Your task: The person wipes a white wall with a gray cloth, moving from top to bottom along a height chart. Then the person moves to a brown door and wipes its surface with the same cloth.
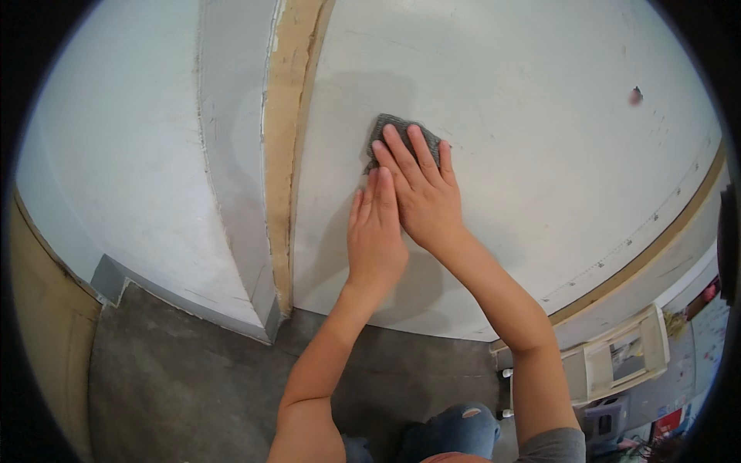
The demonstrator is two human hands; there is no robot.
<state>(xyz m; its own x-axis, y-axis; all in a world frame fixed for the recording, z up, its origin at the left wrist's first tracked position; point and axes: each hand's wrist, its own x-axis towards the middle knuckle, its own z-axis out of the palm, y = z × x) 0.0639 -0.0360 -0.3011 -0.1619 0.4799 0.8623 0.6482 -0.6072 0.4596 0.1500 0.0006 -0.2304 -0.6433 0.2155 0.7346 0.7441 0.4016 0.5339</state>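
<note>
The grey abrasive pad [400, 139] lies flat against the white door [540, 154], at twelve o'clock from the right hand [421, 193]. Right fingers spread, pressing it; left hand [376, 235], fingers together, overlaps. It looks light, pliable, best held under flat fingers.

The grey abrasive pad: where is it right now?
In the head view the grey abrasive pad lies flat against the white door, just right of the bare wooden edge, pressed under the right hand; the left hand overlaps it from below.
</note>
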